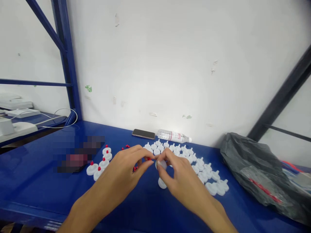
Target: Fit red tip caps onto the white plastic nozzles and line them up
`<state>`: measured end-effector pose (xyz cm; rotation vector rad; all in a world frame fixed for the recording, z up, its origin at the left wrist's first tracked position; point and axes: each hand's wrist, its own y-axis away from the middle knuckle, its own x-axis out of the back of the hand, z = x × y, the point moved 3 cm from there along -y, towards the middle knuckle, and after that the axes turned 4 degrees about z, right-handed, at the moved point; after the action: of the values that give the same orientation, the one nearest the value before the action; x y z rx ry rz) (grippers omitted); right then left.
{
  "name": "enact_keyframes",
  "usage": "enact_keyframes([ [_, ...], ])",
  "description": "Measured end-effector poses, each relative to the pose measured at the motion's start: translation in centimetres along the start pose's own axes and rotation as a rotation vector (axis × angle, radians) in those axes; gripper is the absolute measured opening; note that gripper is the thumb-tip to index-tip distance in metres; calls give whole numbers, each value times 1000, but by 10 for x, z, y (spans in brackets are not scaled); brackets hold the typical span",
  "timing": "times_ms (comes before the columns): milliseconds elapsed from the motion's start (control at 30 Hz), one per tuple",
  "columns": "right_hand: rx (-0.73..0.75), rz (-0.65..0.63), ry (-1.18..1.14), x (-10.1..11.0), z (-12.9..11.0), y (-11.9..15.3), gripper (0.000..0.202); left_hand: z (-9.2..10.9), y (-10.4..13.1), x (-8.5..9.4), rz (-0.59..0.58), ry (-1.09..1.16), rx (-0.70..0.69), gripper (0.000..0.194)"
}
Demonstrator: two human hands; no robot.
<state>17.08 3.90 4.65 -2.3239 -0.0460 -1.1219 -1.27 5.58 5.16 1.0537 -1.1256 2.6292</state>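
Observation:
My right hand (173,168) pinches a white nozzle cap (162,164) by its spout, over the middle of the blue table. Close beside it, my left hand (132,161) has its thumb and fingers nearly together near a small red piece; whether it grips anything is too small to tell. Just below the held cap lies another white cap (162,183). White caps with bare spouts (203,176) spread behind and right of my right hand. Left of my left hand stand several white caps with red tips (92,168). Loose red tips (127,146) lie behind my left hand.
A phone (143,134) and a clear plastic bottle (173,136) lie by the wall. At the right sits a dark plastic bag (262,174). A blurred dark item (82,155) lies at the left. White devices with cables (19,121) are at the far left.

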Motion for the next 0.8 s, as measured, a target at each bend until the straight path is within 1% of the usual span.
enact_keyframes([
  [67, 34, 55, -35, -1, -2, 15, 7, 3, 1, -2, 20, 55, 28, 14],
  [133, 63, 110, -47, -5, 3, 23, 7, 5, 2, -4, 16, 88, 58, 15],
  [200, 76, 170, -47, -7, 11, 28, 8, 6, 2, -5, -3, 100, 72, 16],
  [300, 79, 224, -22, -8, 21, 30, 20, 9, 2, -7, -44, 78, 76, 17],
  [367, 85, 235, 0, -8, 23, 30, 25, 9, 2, -11, -90, 50, 84, 17],
  [467, 77, 223, -9, -8, 22, 30, 26, 10, 2, -15, -132, 13, 84, 20],
  [600, 41, 177, -48, -10, 19, 29, 24, 11, 2, -17, -138, 12, 56, 20],
  [733, -7, 203, -77, -8, 18, 28, 26, 11, 1, -15, -130, 18, 52, 20],
  [800, -12, 209, -94, -8, 17, 28, 26, 11, 1, -15, -143, 23, 56, 20],
])
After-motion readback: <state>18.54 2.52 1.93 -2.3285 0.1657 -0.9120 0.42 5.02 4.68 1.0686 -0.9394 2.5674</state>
